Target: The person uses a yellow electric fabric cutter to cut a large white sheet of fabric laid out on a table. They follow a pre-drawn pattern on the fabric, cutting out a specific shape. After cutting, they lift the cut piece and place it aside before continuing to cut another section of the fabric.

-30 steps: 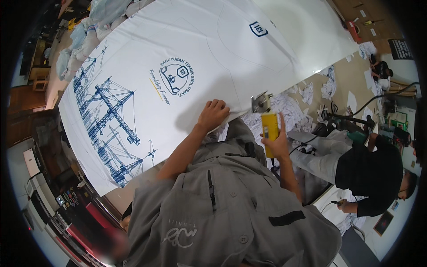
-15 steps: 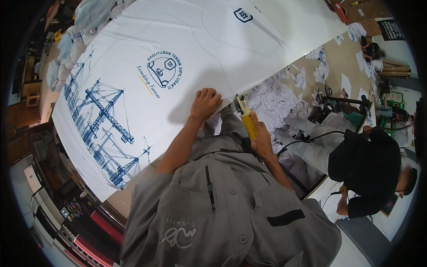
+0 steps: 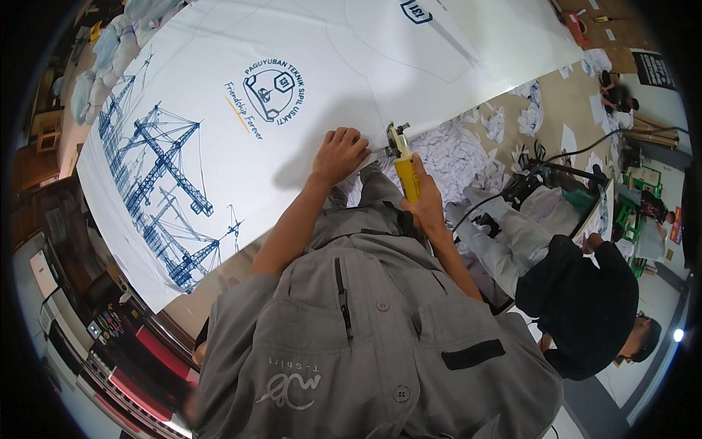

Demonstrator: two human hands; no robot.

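White fabric (image 3: 307,44) printed with blue cranes and a round emblem is spread over the table, with thin cutting outlines marked on it. My left hand (image 3: 341,155) rests on the fabric near its close edge, fingers side by side and slightly bent, pressing down. Just right of it, my right hand (image 3: 424,199) grips the yellow body of an electric cloth cutter (image 3: 406,175). The cutter's metal head is at the fabric's edge, near a marked outline. Its blade is too small to make out.
Crumpled white fabric scraps (image 3: 468,157) pile on the floor right of the table. A black cable (image 3: 504,192) runs off to the right. A person in black (image 3: 585,307) bends over at the right; others sit farther back. Stuffed plastic bags (image 3: 110,58) line the left side.
The cutter has moved a little farther forward along the fabric, with my right hand on it. My left hand stays beside it. The person in black has shifted posture.
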